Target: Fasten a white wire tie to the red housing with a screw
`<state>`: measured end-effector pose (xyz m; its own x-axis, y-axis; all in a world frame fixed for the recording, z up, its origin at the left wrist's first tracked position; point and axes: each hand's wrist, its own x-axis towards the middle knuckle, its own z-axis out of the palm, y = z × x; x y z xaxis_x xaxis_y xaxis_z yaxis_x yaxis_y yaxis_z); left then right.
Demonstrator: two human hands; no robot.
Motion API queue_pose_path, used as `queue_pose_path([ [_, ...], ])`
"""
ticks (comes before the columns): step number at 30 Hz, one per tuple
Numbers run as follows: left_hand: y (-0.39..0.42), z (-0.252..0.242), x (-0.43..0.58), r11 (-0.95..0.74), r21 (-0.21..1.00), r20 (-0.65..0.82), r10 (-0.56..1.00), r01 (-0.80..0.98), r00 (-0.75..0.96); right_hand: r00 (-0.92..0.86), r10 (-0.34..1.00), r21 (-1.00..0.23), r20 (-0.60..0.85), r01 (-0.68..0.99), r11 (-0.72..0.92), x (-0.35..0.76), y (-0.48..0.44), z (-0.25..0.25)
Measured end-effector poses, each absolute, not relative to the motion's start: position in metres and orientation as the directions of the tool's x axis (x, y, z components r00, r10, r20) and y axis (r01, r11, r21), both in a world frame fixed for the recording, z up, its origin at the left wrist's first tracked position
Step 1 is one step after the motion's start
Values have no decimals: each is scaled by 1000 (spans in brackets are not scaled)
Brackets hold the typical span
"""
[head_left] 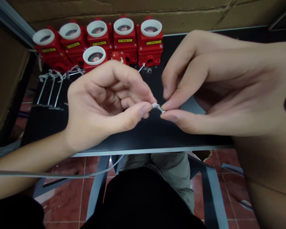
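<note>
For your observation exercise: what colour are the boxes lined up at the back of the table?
Red boxes with white round rims and yellow labels, clearest in the head view.

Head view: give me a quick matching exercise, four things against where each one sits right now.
Things:
1. small metal part
2. red boxes
3. metal rods
4. grey cable

Places:
A. lying at the table's left side, in front of the red boxes
B. pinched between the fingertips of the left hand and right hand
C. running below the table's near edge, under the left forearm
D. lined up along the far edge of the black table

Pairs: 1-B, 2-D, 3-A, 4-C
</note>
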<state>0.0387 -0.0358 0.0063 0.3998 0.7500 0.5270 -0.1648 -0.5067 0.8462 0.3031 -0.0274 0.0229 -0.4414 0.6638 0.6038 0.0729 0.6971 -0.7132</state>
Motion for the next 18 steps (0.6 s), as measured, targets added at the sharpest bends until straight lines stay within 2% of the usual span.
queue_pose_path([
  [1,-35,6,39,-487,864,496,774,-131,392,-442,679,-733,587,66,677,301,-27,23],
  [3,-34,5,38,-549,813,576,715,-192,397,-458,709,-776,536,62,627,298,-25,24],
  [6,-33,7,36,-513,846,524,749,-145,405,-467,734,-814,493,48,578,293,-22,26],
  [9,-31,8,34,-529,837,530,715,-142,456,-471,737,-825,485,33,564,290,-21,28],
  [15,-31,7,36,-550,827,537,712,-116,453,-462,746,-834,479,25,551,288,-23,30],
  [18,-34,3,44,-579,803,584,718,-141,379,-459,749,-837,478,21,547,288,-24,30],
])
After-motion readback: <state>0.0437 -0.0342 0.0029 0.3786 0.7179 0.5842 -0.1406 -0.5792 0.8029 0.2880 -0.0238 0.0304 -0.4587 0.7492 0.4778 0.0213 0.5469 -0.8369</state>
